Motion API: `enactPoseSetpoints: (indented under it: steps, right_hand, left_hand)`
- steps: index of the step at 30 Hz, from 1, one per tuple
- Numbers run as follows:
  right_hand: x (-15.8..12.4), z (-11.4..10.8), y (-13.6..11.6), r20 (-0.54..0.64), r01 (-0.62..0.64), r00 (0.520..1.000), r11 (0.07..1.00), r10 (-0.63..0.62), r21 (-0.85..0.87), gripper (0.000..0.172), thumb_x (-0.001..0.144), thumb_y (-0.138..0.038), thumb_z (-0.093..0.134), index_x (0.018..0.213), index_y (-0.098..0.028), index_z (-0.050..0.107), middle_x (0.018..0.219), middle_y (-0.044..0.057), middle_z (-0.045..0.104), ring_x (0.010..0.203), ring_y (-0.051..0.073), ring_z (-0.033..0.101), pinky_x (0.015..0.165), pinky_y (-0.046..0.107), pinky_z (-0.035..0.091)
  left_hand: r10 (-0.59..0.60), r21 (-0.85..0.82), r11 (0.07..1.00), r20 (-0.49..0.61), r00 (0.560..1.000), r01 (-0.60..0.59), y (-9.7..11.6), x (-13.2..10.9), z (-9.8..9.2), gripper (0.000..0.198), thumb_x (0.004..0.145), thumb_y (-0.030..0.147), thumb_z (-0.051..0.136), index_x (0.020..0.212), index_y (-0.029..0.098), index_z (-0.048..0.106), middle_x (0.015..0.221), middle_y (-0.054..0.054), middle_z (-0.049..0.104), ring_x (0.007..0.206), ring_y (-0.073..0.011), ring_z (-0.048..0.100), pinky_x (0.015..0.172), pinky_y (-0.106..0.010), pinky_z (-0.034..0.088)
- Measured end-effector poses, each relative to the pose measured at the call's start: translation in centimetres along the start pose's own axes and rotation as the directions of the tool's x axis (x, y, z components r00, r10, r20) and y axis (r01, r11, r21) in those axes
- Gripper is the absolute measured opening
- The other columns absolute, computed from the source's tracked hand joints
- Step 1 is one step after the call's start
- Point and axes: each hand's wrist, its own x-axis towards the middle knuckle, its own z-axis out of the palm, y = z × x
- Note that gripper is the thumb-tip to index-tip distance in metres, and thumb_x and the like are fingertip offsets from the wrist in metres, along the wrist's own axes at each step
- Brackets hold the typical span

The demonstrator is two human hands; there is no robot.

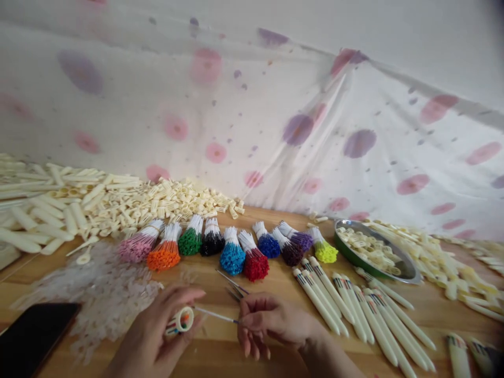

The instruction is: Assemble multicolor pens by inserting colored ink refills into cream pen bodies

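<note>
My left hand is closed around a short cream pen top, its open end facing me and coloured pieces showing inside. Between finger and thumb my right hand pinches a thin white refill with a dark blue or purple end. The other end of that refill reaches to the pen top's side; whether they touch I cannot tell. Metal tweezers stick out past my right fingers, and whether the hand holds them is unclear. Beyond my hands stand bundled refills, among them light blue and red.
Cream pen parts are heaped at the back left. Small clear pieces spread beside a black phone. Several multicolour pens lie at the right, before a metal dish of cream parts. A patterned sheet hangs behind.
</note>
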Motion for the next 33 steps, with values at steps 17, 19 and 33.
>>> enactPoseSetpoints:
  steps: [17, 19, 33]
  right_hand:
    - [0.4, 0.3, 1.1, -0.448, -0.337, 0.741, 0.299, -0.500, -0.893, 0.010, 0.080, -0.023, 0.062, 0.083, -0.018, 0.054, 0.089, 0.007, 0.061, 0.082, 0.022, 0.056, 0.068, 0.030, 0.043]
    - [-0.1, 0.6, 0.6, -0.360, -0.153, 0.744, 0.380, -0.563, -0.912, 0.002, 0.084, -0.019, 0.056, 0.084, -0.019, 0.054, 0.088, 0.006, 0.061, 0.083, 0.020, 0.056, 0.071, 0.030, 0.043]
    - [2.3, 2.9, 1.9, -0.474, 0.158, 0.880, 0.918, 0.036, 0.363, 0.051, 0.045, -0.052, 0.082, 0.063, -0.014, 0.053, 0.054, 0.000, 0.061, 0.039, 0.006, 0.050, 0.043, 0.020, 0.041]
  left_hand:
    - [-0.030, -0.013, 0.999, 0.010, 0.999, 0.030, -1.3, 0.0, -1.1, 0.018, 0.081, 0.018, 0.048, 0.084, 0.028, 0.062, 0.080, 0.002, 0.069, 0.072, -0.0155, 0.068, 0.064, -0.020, 0.051]
    - [-0.030, -0.027, 0.999, 0.013, 0.999, 0.031, -1.1, 0.2, -1.1, 0.013, 0.081, 0.021, 0.051, 0.080, 0.027, 0.062, 0.075, 0.003, 0.069, 0.068, -0.0143, 0.068, 0.062, -0.017, 0.051]
    - [0.104, 0.061, 0.992, 0.050, 0.993, -0.107, -1.1, -0.1, -0.3, 0.028, 0.076, 0.005, 0.045, 0.089, 0.027, 0.055, 0.076, 0.004, 0.065, 0.067, -0.0119, 0.066, 0.060, -0.017, 0.050]
